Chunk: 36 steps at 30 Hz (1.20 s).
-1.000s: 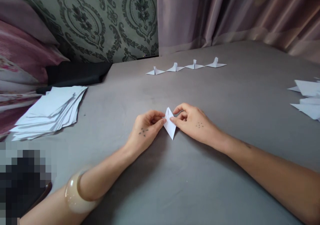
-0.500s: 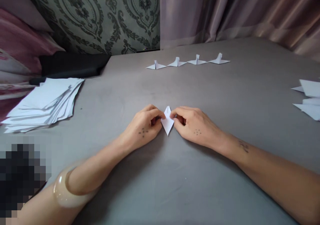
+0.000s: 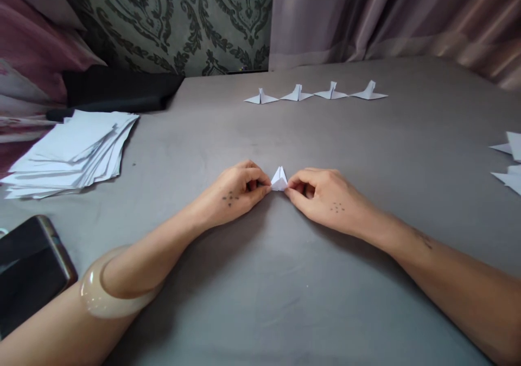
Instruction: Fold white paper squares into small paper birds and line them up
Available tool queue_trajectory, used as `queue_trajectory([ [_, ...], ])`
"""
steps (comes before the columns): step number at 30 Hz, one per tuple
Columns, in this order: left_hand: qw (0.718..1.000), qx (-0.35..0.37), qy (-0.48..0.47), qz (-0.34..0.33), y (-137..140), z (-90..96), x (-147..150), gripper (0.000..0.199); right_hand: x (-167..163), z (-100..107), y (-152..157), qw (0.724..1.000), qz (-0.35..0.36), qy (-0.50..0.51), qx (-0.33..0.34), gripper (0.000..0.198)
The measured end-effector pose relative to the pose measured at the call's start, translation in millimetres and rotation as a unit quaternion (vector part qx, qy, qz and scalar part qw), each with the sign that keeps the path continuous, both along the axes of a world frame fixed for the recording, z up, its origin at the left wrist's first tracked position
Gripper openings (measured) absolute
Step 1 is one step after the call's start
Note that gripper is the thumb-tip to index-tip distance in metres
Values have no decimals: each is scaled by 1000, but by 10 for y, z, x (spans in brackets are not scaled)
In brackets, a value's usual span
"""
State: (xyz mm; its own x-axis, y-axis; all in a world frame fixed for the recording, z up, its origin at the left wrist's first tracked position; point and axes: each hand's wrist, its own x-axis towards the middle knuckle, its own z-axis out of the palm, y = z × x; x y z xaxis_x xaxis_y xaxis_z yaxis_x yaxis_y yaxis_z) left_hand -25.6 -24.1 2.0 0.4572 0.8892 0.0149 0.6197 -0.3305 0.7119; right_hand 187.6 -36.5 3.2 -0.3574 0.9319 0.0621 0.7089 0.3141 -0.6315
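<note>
Between my two hands a small folded white paper (image 3: 279, 179) sits on the grey table, its lower part turned up so that it looks like a triangle with a split top. My left hand (image 3: 242, 188) pinches its left corner between thumb and fingers. On the other side, my right hand (image 3: 319, 192) pinches the right corner in the same way. Fingertips cover both corners of the paper. A pale bangle (image 3: 118, 295) circles my left forearm.
Several folded paper figures (image 3: 298, 93) stand in a row at the back of the grey table (image 3: 260, 279). White paper sheets (image 3: 69, 149) are stacked at left, before a black cloth-like item (image 3: 122, 90). A phone (image 3: 35, 268) lies front left. More folded paper (image 3: 513, 147) shows at the right edge.
The paper was a diamond with a point towards me; that lower point is now folded up, leaving a triangle. Both hands stay at its sides. The camera view has shifted slightly.
</note>
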Motion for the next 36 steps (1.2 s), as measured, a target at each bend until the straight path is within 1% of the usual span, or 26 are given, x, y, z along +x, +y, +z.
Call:
queue_trajectory([
  [4,1000,-4,4,23,-5,-5,18,18,0,32,24,999,-17,-2,-30,18],
  [10,999,-2,2,38,-14,-22,41,18,-27,3,37,999,-35,-7,-26,19],
  [19,999,4,26,30,-2,23,92,14,-60,32,32,997,-54,-41,-36,19],
  [27,999,11,46,-3,31,97,135,8,-74,36,48,994,-66,-53,-67,17],
  [30,999,4,54,-1,42,118,154,7,-83,42,53,993,-69,-56,-75,17],
  [36,998,-6,61,21,65,93,156,9,-88,27,52,993,-71,-65,-74,17],
])
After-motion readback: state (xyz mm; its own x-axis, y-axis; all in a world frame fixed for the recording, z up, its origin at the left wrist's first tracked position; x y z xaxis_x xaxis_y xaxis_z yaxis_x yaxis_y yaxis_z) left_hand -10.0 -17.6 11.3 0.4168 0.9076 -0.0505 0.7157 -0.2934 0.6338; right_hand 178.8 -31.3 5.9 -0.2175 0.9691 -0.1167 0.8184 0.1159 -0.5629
